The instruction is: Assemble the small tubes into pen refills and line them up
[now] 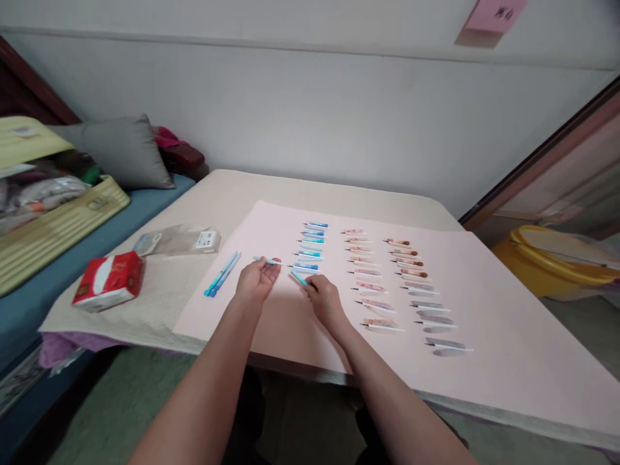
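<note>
My left hand pinches a light blue pen barrel with its thin tip pointing right, just above the pink sheet. My right hand is closed on a short blue pen cap beside it. Both hands hover at the near end of a column of blue pens and caps. Two blue pens lie together on the sheet to the left of my left hand.
Columns of pink-patterned pens and brown and grey pens lie to the right. A red tissue pack and a clear plastic bag sit on the table's left. A yellow basin stands at the right.
</note>
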The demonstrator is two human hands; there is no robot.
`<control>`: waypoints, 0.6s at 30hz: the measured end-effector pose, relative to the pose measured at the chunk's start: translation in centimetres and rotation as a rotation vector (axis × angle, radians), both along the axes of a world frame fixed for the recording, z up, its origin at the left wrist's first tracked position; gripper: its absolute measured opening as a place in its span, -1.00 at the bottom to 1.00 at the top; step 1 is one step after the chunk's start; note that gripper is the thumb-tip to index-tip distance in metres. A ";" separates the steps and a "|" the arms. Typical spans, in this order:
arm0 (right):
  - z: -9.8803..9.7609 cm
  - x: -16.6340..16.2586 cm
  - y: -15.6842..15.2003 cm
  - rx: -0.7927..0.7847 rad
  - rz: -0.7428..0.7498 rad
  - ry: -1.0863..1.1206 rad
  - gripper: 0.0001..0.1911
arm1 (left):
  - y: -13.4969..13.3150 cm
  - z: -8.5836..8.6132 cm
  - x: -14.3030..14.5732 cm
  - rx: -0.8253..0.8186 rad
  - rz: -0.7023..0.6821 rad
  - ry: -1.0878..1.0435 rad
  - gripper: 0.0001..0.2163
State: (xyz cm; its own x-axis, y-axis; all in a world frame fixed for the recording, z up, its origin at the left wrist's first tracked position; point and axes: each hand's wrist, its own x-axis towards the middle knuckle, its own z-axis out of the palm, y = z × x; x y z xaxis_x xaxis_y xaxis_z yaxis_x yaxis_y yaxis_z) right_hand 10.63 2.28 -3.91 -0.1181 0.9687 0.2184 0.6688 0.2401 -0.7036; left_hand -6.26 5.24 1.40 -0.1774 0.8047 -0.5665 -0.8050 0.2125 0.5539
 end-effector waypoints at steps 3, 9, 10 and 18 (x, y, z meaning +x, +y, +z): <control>1.3 0.8 -0.8 -0.010 0.006 0.168 -0.90 | 0.1 -0.3 0.3 0.022 -0.011 0.021 -0.91; 2.6 1.6 -1.6 -0.047 -0.008 0.202 -0.89 | -0.2 -0.3 1.4 0.083 -0.084 0.116 -0.89; 2.6 1.6 -1.6 -0.049 -0.008 0.204 -0.89 | -0.3 -0.2 1.5 0.096 -0.095 0.145 -0.89; 2.9 1.5 -1.8 -0.037 -0.012 0.134 -0.89 | -0.5 0.0 2.1 0.153 -0.145 0.318 -0.92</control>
